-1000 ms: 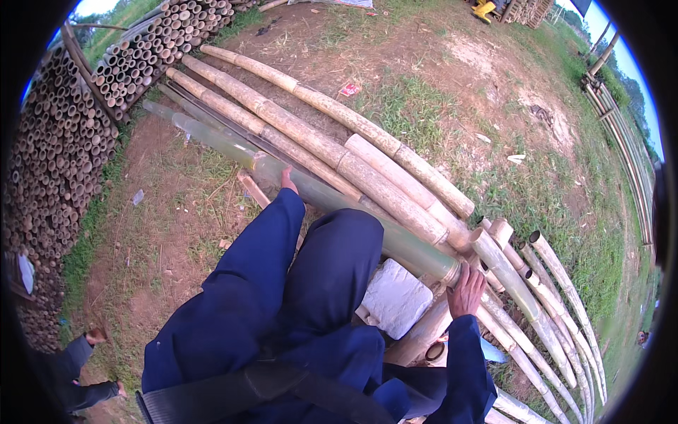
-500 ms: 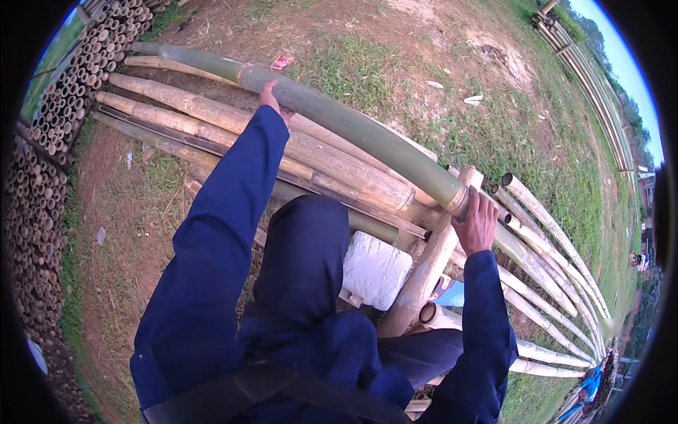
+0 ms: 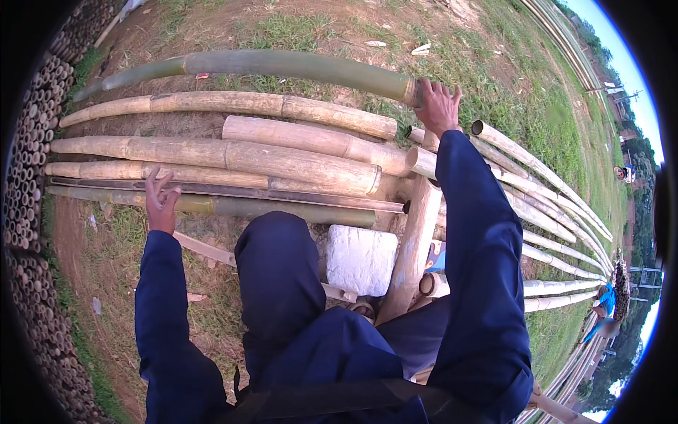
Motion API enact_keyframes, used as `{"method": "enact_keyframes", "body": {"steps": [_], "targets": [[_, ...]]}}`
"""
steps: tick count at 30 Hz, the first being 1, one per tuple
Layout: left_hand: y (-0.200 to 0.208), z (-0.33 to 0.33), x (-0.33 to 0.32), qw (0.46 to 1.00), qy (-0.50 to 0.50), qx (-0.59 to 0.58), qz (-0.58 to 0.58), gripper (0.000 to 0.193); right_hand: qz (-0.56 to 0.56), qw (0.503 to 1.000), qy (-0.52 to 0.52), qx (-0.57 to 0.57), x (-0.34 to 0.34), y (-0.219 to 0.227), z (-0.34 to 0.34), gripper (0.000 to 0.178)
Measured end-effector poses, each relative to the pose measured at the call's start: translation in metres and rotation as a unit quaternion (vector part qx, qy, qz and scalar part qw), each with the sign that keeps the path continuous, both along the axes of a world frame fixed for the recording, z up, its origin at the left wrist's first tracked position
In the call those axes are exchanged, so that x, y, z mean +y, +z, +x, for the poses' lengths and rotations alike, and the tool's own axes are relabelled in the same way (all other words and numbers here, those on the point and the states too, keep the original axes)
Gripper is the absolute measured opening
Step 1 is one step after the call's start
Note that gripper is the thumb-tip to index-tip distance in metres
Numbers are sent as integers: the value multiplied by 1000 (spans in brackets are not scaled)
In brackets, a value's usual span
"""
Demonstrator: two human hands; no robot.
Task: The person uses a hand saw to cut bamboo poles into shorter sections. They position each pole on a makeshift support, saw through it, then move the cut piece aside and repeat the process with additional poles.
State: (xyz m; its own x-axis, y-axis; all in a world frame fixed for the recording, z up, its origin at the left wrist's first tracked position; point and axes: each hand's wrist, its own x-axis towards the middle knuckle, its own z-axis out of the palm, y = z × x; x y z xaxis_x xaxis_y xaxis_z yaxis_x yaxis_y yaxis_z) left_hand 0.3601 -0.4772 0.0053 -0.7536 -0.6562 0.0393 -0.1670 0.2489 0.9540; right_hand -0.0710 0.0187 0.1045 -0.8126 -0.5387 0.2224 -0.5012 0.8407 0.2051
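Note:
A long green bamboo pole (image 3: pixel 282 63) lies across the far side of the other poles. My right hand (image 3: pixel 438 112) is at its right end, thumb and forefinger against the cut rim and the other fingers partly spread. Nothing is in my left hand (image 3: pixel 161 201), whose fingers are apart above the near poles. Below it run a dark split bamboo length (image 3: pixel 304 195) and a greenish pole (image 3: pixel 282 210). Several pale dry poles, among them a thick one (image 3: pixel 289 166), lie between these and the green pole.
A stout bamboo crosspiece (image 3: pixel 413 247) stands beside a white block (image 3: pixel 361 259). Several more poles (image 3: pixel 558 205) fan out at the right. Stacked bamboo (image 3: pixel 32 148) lines the left edge. A person in blue (image 3: pixel 606 300) is far right.
The green pole has moved away from me, to the far side. My left hand has let go of it and come back near, over the split bamboo. My right hand has moved farther out.

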Motion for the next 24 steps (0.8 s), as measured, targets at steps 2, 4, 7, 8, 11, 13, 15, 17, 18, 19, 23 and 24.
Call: {"method": "enact_keyframes", "body": {"steps": [2,4,7,8,11,13,15,17,18,19,23,24], "targets": [[-1,-9,10,1000,-9,-7,22,73,-54,997,-13,59,5,-22,0,68],[0,-20,22,999,-29,-5,28,67,-66,995,23,64,13,-34,18,66],[4,-44,59,991,-123,-32,35,59,-88,995,31,33,51,-45,61,63],[9,-48,80,981,-176,-45,62,56,-95,995,29,15,74,-45,82,61],[41,-64,139,923,-354,-96,114,54,-118,988,-80,-67,146,-40,140,54],[63,-80,175,854,-488,-143,112,57,-129,978,-124,-111,194,-30,194,51],[76,-108,197,821,-542,-175,27,63,-127,966,-152,-167,226,-20,251,51],[101,-153,238,795,-568,-198,-80,68,-137,936,-211,-245,245,-1,319,54],[109,-173,258,787,-569,-175,-163,65,-135,937,-184,-265,250,3,347,53],[114,-195,277,772,-569,-146,-242,62,-141,938,-192,-252,250,8,378,53],[76,-288,363,752,-543,-99,-360,50,-135,929,-259,-229,222,15,479,62],[63,-303,387,752,-528,-80,-387,53,-143,923,-275,-227,213,14,497,65]]}}
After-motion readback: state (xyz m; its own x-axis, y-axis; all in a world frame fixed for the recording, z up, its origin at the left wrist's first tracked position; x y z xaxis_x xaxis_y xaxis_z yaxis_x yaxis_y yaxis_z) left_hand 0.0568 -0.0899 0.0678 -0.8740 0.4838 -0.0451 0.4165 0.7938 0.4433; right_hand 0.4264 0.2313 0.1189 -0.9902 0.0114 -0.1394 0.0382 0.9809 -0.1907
